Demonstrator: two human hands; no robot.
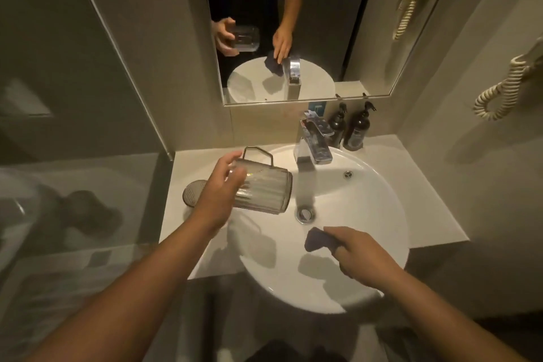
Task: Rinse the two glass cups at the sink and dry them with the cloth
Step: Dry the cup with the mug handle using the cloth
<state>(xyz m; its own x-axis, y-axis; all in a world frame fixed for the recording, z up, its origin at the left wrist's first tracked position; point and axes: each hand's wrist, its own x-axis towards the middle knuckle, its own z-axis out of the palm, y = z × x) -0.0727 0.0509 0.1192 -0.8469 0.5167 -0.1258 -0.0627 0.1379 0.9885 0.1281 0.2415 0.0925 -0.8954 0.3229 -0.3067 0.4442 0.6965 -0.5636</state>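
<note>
- left hand (pixel 219 185) curls round the base end of a ribbed glass cup (pixel 264 192), thumb and fingers wrapped on it, holding it up over the left rim of the sink (pixel 388 214).
- right hand (pixel 358 256) pinches a small dark cloth (pixel 316 239) between fingers and thumb, low over the front of the basin, just front-right of the drain (pixel 304 214).
- the held cup lies on its side: long axis runs left to right, open mouth facing right toward the tap (pixel 313 144), wire-like handle (pixel 258 154) on the far side.
- second glass cup (pixel 192 194) sits on the counter (pixel 182 173) at the left edge of the sink, partly hidden behind the left wrist; whether it is upright or tipped is hard to tell.
- the relation that matters: the cloth lies right and nearer the body from the cup's mouth, apart from it, so the cloth hand is the one placed to go into the opening.
- likely step: drying this cup; no water is seen running from the tap, though wetness on the glass cannot be made out.
- two dark pump bottles (pixel 348 128) stand at the back of the counter behind the tap, under the mirror (pixel 367 23).
</note>
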